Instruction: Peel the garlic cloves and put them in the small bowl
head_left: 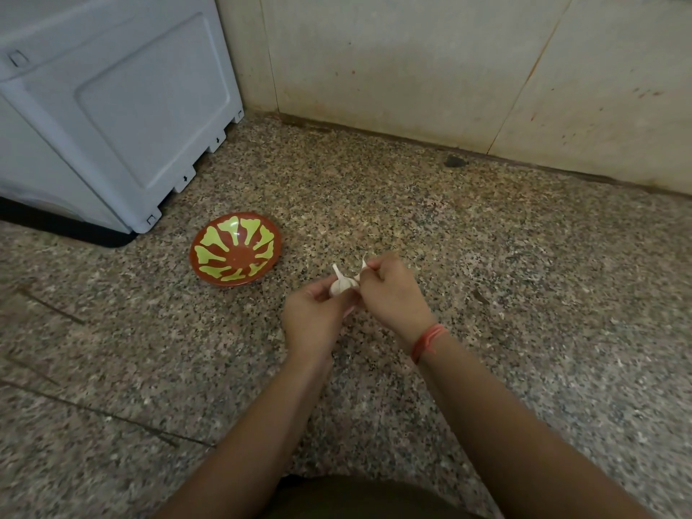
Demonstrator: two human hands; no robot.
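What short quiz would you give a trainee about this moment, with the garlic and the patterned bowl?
1. True or false: the small bowl already holds peeled cloves.
2. Which hand holds the garlic bulb? A) left B) right C) neither
3. Fill the gap: the right hand pinches a strip of papery ____ at the bulb's top.
Key: 1 false, it is empty. 2 A, the left hand. 3 skin.
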